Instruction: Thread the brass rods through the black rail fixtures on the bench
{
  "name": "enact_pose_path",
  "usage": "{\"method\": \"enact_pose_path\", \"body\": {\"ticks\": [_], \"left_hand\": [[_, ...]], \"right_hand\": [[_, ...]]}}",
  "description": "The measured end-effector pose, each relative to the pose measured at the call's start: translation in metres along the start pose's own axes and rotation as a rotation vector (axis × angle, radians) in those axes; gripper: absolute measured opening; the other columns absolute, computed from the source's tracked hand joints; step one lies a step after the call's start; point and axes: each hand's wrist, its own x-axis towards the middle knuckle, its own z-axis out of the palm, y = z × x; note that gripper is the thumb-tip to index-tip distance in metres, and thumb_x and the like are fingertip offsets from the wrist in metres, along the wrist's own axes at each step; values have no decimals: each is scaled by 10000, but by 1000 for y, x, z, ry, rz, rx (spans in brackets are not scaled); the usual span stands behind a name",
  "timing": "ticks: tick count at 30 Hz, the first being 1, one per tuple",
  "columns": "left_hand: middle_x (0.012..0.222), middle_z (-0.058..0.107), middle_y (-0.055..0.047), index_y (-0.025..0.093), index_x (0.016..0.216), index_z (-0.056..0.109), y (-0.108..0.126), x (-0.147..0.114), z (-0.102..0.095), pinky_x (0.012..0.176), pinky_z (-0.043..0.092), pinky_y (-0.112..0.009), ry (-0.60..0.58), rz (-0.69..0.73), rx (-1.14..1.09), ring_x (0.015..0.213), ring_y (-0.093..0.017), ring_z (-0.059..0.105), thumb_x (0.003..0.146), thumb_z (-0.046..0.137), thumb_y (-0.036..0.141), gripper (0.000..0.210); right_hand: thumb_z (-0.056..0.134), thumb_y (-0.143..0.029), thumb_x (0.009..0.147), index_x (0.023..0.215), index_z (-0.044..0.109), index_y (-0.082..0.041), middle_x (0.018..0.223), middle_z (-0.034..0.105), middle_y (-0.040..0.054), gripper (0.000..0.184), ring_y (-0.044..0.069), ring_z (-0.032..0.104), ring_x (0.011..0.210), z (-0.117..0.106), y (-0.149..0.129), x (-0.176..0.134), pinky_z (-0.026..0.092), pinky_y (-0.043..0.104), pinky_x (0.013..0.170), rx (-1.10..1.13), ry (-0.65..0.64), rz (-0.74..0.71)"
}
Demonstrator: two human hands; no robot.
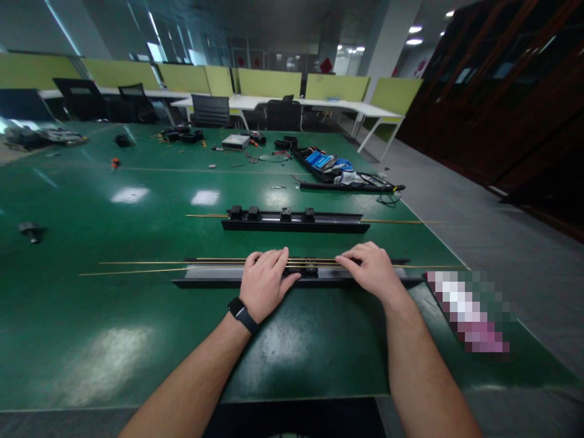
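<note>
In front of me a long black metal channel (219,282) with a pale inner face lies crosswise on the green table. Thin brass-coloured rods (141,263) run along it and stick out past its left end. My left hand (264,280), with a dark watch on the wrist, reaches over the channel's middle. Its fingers and thumb close around a black block among the rods, partly hidden by the hand. Another black block (311,267) sits just right of it. Farther right, my right hand (371,271) pinches a brass rod between thumb and fingers.
Behind lies a second black channel (296,226) with several black blocks and brass rods. A long black tray (314,173) holds blue packets. A blurred-out flat object (468,310) lies at the right edge. A small metal part (31,231) sits at left.
</note>
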Motion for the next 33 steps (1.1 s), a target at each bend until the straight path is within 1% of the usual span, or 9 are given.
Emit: {"method": "enact_pose_path", "body": {"ticks": [5, 11, 18, 23, 29, 33], "left_hand": [[1299, 712, -134, 183, 1398, 578, 0, 1, -2, 1016, 390, -458, -7, -6, -8, 1203, -274, 645, 998, 569, 499, 509], [1295, 713, -131, 168, 1396, 583, 0, 1, -2, 1012, 402, -464, -7, -2, -4, 1208, -273, 644, 990, 584, 496, 522], [1290, 716, -136, 171, 1396, 588, 0, 1, 0, 1013, 404, -460, -4, 8, 17, 1197, -283, 651, 987, 590, 503, 527], [1300, 712, -133, 173, 1394, 584, 0, 0, -1, 1017, 402, -456, -5, 5, 14, 1219, -286, 642, 983, 599, 498, 525], [1312, 706, -133, 170, 1394, 580, -1, -1, 1, 1025, 396, -457, -7, 2, 14, 1233, -282, 633, 991, 581, 506, 524], [1300, 709, -138, 179, 1400, 580, -1, 0, 1, 1024, 403, -462, -4, -1, 14, 1224, -289, 637, 987, 585, 506, 527]], "right_hand": [[644, -460, 923, 805, 794, -271, 903, 780, 36, 269, 246, 623, 920, -2, 0, -1, 438, 407, 845, 13, 1, 16], [667, -456, 916, 867, 804, -297, 930, 785, 23, 216, 243, 626, 955, -1, -2, -2, 433, 408, 882, 56, -2, 2], [635, -471, 942, 821, 804, -289, 906, 787, 32, 275, 243, 629, 939, 1, -1, -1, 430, 403, 864, 62, 1, -10], [637, -462, 945, 814, 807, -292, 908, 785, 27, 273, 239, 630, 936, 3, 2, -1, 422, 403, 855, 25, 16, -5], [623, -489, 939, 806, 804, -277, 875, 780, 42, 309, 246, 630, 920, -1, 6, -2, 429, 414, 852, -1, 31, -4], [620, -513, 928, 816, 791, -271, 893, 777, 44, 317, 249, 630, 931, -3, 3, -3, 427, 415, 850, 7, 32, 4]]}}
